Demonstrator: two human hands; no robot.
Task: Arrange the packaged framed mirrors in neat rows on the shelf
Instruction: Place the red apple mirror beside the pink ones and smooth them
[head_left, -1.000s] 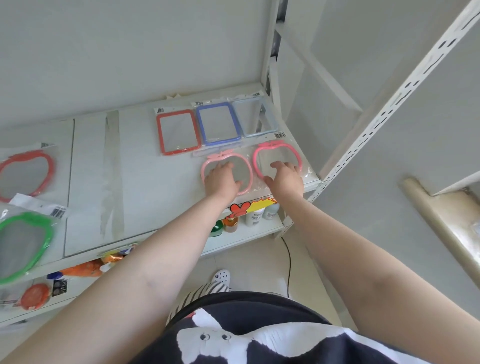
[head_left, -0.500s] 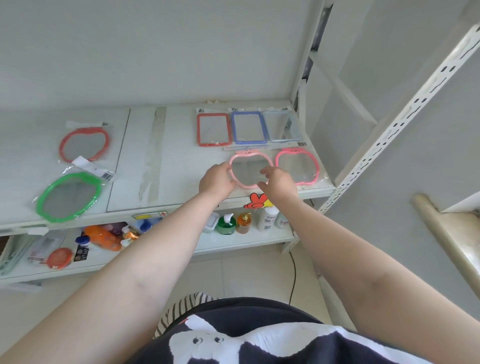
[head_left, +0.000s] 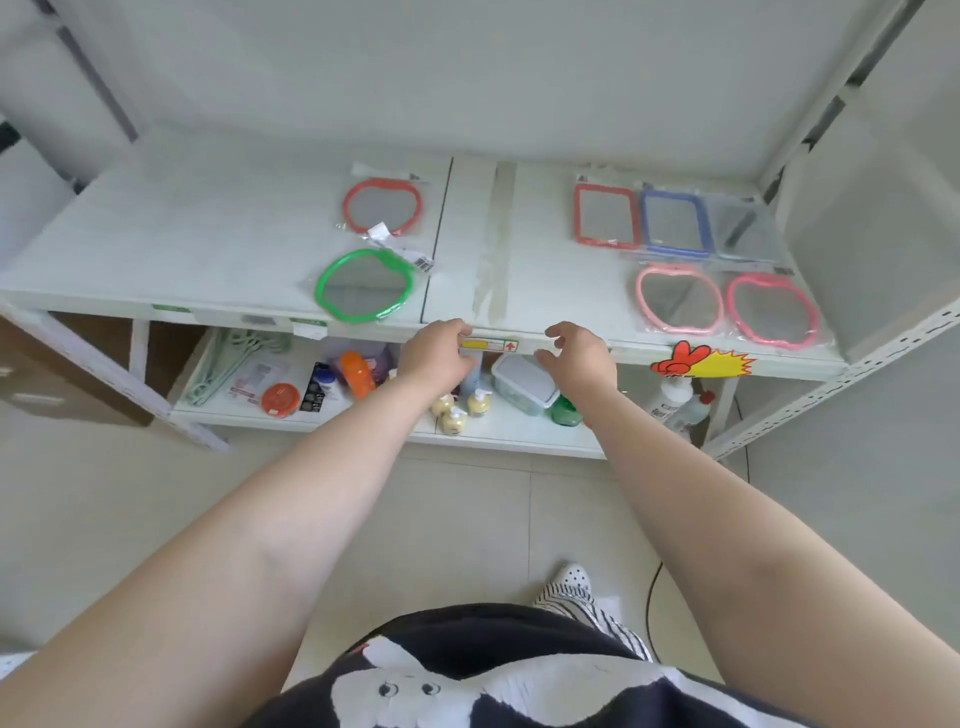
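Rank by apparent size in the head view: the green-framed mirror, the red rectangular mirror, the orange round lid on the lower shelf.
1. Green-framed mirror, largest, though it lies nearer the camera.
2. Red rectangular mirror, clearly smaller in view.
3. Orange round lid, smallest.

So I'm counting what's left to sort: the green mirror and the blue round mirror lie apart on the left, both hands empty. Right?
Not quite: in the head view the round mirror behind the green mirror is red-framed, not blue. Both lie apart on the left, and the left hand and right hand are empty.

White shelf carries seven packaged mirrors.
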